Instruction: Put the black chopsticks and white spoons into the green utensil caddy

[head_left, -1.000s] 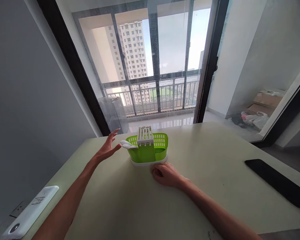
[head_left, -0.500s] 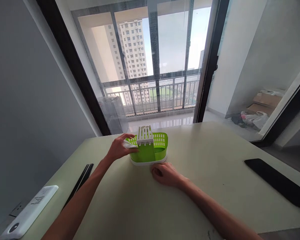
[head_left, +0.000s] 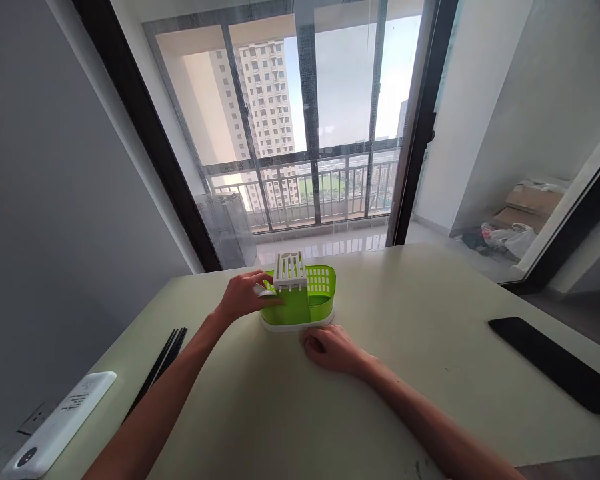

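A bright green cutlery holder (head_left: 293,310) with pierced walls stands on the table, on a white oval base (head_left: 290,328). A white slotted rack (head_left: 291,270) sits across its upper middle. At the holder's left end, my left hand (head_left: 243,293) is closed around a white spoon-like piece (head_left: 265,291), partly hidden by the fingers. The thumb lies along the front of the green wall, and the other fingertips reach over the rim. My right hand (head_left: 333,348), curled into a loose fist, rests on the table against the base's front edge; nothing shows in it.
Black chopsticks (head_left: 165,360) lie left of my left forearm. A white power strip-like case (head_left: 63,427) is at the table's left edge. On the right lies a long black flat pad (head_left: 555,363). Beyond the table (head_left: 405,293) is a glass door.
My left hand has shifted slightly right, bringing the white piece closer to the slotted rack, with its fingers further over the holder's left end. My right hand has stayed nearly still.
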Demonstrator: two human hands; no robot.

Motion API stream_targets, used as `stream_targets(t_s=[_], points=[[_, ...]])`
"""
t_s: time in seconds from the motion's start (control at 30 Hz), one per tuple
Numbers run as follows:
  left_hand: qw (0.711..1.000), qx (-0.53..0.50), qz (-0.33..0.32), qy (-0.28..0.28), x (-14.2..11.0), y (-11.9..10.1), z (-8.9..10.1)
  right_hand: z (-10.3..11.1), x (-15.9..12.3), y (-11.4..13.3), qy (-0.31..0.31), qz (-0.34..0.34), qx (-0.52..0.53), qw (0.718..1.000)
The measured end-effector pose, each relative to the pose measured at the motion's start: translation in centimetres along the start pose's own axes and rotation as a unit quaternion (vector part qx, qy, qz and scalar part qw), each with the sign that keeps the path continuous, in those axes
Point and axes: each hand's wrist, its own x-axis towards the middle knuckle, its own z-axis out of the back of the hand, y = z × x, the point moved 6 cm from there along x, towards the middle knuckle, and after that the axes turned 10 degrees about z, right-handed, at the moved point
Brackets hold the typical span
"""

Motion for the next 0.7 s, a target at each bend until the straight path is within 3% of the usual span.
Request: stream_targets(t_s=[0.33, 0.7], points=[[0.992, -0.042, -0.11, 0.046, 0.4, -1.3, -0.3, 0.0, 0.0, 0.1, -0.004, -0.001, 0.006, 1.0], [0.986, -0.014, -0.168, -0.005, -0.4, -2.1, -0.1, 0.0, 0.1, 0.0, -0.004, 0.002, -0.002, 1.0]])
